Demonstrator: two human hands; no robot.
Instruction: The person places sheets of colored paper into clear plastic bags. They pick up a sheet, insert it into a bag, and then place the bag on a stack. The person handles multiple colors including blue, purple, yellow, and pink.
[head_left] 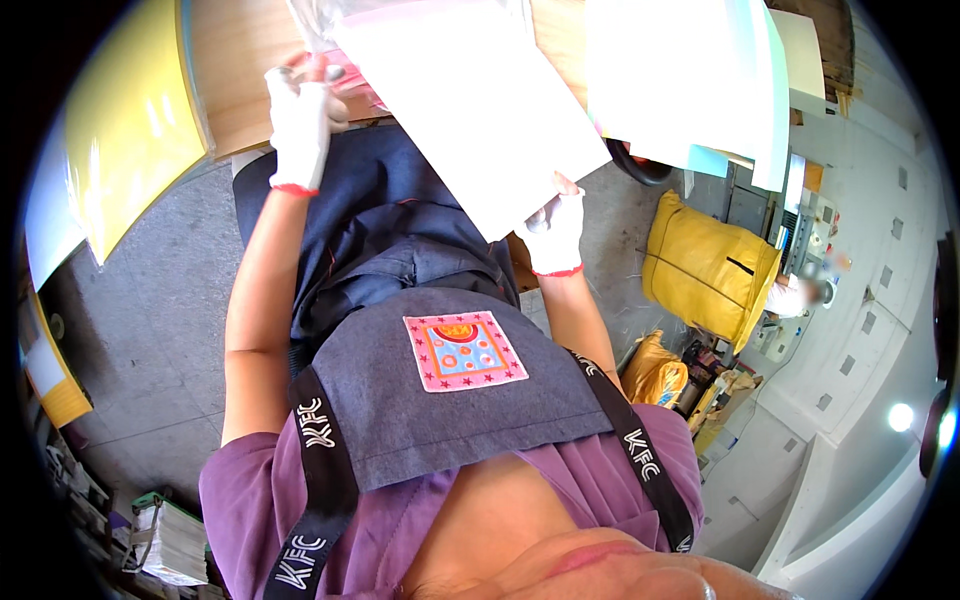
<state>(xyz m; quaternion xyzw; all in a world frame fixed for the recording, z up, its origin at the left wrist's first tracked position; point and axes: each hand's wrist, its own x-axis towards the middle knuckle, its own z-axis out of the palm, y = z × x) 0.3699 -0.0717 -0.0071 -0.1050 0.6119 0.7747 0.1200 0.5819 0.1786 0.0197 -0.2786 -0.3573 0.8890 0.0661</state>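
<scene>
A large white sheet of paper (470, 110) slants over the near edge of the table, its lower corner hanging above my lap. At that corner is my right hand (555, 228), in a white glove with a red cuff, fingers closed on the sheet's edge. Clear plastic film (312, 25), apparently a bag, lies by the sheet's upper left end. My left hand (303, 125), gloved the same way, has its fingers bent in a pinch at the film's lower edge. Something pink (355, 80) shows between this hand and the sheet.
Yellow plastic-covered sheets (135, 130) overhang the wooden table (235, 60) at the left. Stacked white and pale sheets (690, 80) lie at the right. A yellow wrapped bundle (710, 265) stands on the floor to the right, with a person (795, 297) beyond it.
</scene>
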